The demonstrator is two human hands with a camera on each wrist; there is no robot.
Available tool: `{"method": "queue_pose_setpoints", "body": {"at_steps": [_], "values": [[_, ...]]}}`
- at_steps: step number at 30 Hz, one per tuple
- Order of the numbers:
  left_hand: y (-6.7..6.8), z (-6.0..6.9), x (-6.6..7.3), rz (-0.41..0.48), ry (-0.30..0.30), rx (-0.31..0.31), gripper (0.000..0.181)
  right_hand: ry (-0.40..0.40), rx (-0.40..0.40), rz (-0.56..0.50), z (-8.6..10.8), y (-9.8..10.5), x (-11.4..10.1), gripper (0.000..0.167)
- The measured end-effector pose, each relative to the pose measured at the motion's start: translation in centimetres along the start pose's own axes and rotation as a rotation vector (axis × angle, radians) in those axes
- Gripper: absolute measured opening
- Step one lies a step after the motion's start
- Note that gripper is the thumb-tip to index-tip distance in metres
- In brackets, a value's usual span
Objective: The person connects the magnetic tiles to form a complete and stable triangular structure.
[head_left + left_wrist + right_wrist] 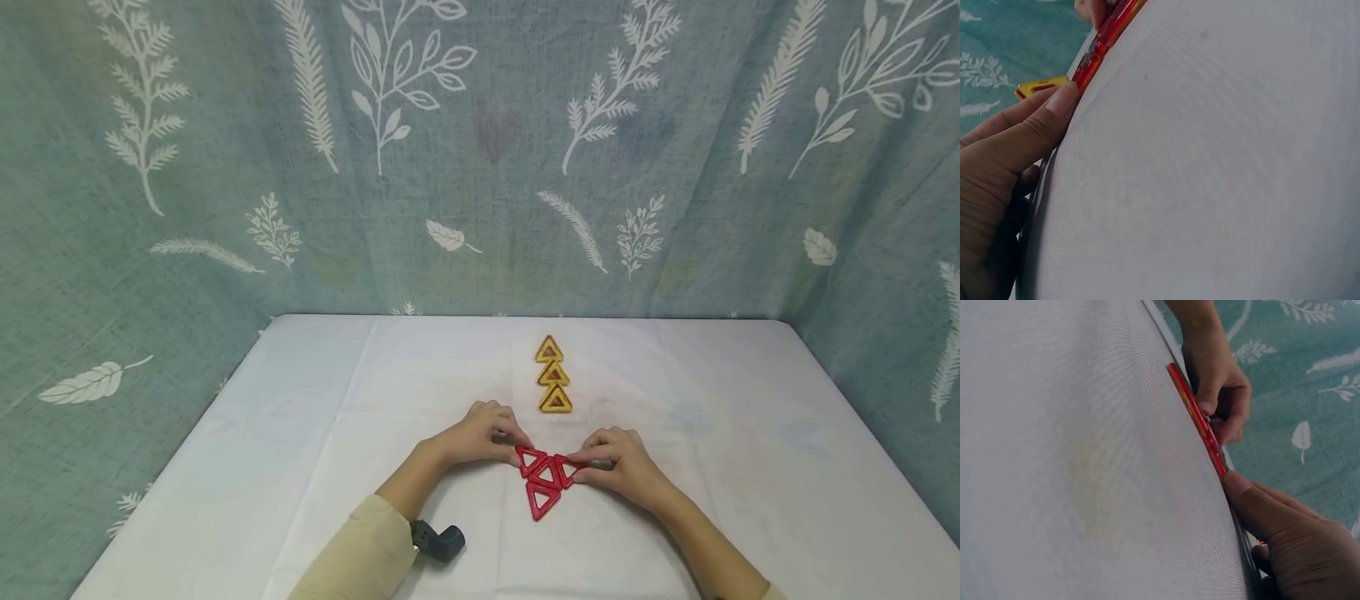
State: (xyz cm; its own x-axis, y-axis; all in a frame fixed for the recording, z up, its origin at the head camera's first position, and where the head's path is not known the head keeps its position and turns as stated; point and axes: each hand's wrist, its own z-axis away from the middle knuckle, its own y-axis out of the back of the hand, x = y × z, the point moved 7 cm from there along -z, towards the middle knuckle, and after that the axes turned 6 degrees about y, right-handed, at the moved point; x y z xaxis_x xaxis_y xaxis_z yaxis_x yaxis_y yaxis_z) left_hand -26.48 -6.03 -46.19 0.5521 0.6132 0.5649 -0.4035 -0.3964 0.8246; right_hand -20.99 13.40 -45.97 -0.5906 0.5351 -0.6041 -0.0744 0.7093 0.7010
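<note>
Several red triangular magnetic tiles lie joined edge to edge on the white-covered table. A middle tile [543, 484] has one on each side and one below it. My left hand [480, 433] pinches the left tile [531, 451] between thumb and fingers. At the other end my right hand [618, 467] pinches the right tile [559, 472] by its outer side. No hand touches the lower tile [531, 502]. Both wrist views show the red tiles [1088, 70] edge-on, with the thumbs against them [1215, 453].
Three yellow triangular tiles [556, 408] lie in a column beyond the red ones, points facing away. A dark device [438, 542] sits at the left wrist. Patterned green cloth [480, 167] hangs behind and beside the white table [390, 375].
</note>
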Motion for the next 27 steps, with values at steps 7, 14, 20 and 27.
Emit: {"method": "queue_pose_setpoints", "body": {"at_steps": [7,14,20,27], "values": [[-0.1,0.2,0.3,-0.009,0.011,0.045,0.033,0.019,0.014,0.015,-0.1,0.1,-0.2,0.025],[-0.3,0.6,0.9,-0.039,0.012,0.157,0.039,0.026,0.092,0.087,0.3,0.4,-0.3,0.029],[-0.3,1.3,1.0,-0.059,0.05,0.234,0.039,-0.041,0.147,0.143,0.7,0.4,-0.4,0.033],[-0.3,2.0,1.3,-0.074,0.065,0.321,0.038,0.056,0.199,0.298,1.1,0.4,-1.8,0.038]]}}
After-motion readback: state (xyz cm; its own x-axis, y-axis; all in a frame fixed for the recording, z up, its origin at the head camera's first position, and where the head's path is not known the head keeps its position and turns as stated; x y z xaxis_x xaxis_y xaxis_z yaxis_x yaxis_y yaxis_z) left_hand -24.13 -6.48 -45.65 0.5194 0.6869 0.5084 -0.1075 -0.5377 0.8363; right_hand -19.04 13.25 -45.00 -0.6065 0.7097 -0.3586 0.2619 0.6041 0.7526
